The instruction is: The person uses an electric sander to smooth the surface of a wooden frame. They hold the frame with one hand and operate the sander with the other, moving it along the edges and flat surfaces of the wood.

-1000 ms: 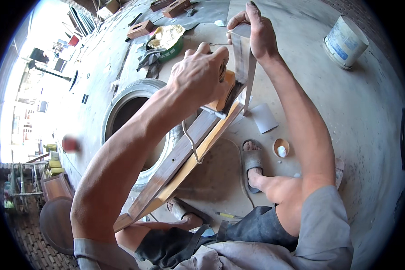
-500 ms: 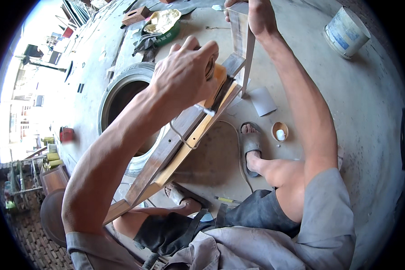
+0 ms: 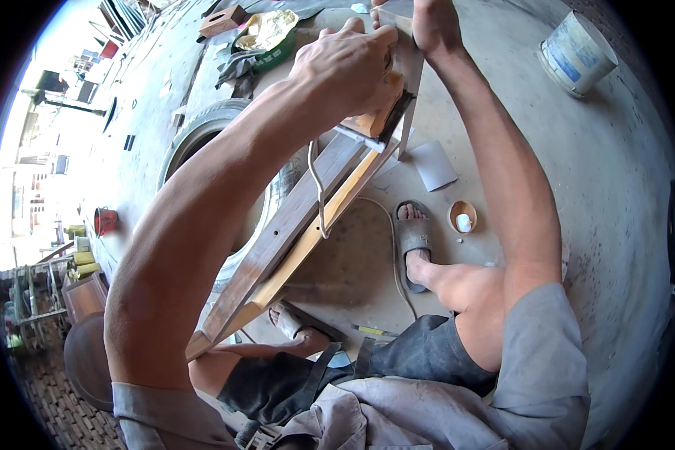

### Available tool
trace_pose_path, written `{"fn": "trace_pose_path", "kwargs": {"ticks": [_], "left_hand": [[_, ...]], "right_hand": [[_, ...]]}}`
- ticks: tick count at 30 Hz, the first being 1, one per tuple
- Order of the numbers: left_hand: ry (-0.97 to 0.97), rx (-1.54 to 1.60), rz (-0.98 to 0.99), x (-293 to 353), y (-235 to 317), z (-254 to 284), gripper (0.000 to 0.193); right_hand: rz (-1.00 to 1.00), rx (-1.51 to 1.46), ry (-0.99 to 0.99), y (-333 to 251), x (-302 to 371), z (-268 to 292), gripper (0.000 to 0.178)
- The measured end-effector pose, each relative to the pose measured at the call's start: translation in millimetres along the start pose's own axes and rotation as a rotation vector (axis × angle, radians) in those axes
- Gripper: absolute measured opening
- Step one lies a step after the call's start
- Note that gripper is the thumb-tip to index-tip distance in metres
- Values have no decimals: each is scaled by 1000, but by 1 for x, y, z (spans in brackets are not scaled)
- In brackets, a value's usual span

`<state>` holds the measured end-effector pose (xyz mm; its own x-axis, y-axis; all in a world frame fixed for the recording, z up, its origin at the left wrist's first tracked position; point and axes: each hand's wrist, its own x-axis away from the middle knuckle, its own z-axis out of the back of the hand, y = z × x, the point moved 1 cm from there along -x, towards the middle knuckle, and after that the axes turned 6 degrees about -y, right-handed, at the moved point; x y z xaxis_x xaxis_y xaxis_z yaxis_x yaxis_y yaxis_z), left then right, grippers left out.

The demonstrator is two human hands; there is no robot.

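Head view: left hand (image 3: 345, 69) clasps an orange sander (image 3: 380, 112), upper centre; right hand (image 3: 435, 28) grips a wooden frame (image 3: 292, 214) at top edge.

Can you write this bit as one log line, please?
left hand: gripping orange sander | right hand: holding wooden frame, far end | sander: on frame | nearby: tyre, white sheet

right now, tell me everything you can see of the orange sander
The orange sander has a plastic-looking body on a flat, dark base, with a pale bar along the edge nearer the person. A pale cord, its upper end hidden by the arm, loops across the wooden frame. The left hand grips the sander from above, covering much of it. It sits toward the frame's far end, base toward the wood; whether it is running cannot be told.
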<state>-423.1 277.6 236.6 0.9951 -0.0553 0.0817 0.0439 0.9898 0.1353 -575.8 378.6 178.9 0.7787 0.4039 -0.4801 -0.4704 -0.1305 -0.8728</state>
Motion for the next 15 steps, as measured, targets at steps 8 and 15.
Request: {"fn": "trace_pose_path", "kwargs": {"ticks": [8,15], "left_hand": [[83,2,61,58,-10,-6,45],[81,74,136,117,-5,-9,39]], "right_hand": [[-133,-164,-46,2,4,0,78],[-201,-26,-33,-6,8,11,59]]}}
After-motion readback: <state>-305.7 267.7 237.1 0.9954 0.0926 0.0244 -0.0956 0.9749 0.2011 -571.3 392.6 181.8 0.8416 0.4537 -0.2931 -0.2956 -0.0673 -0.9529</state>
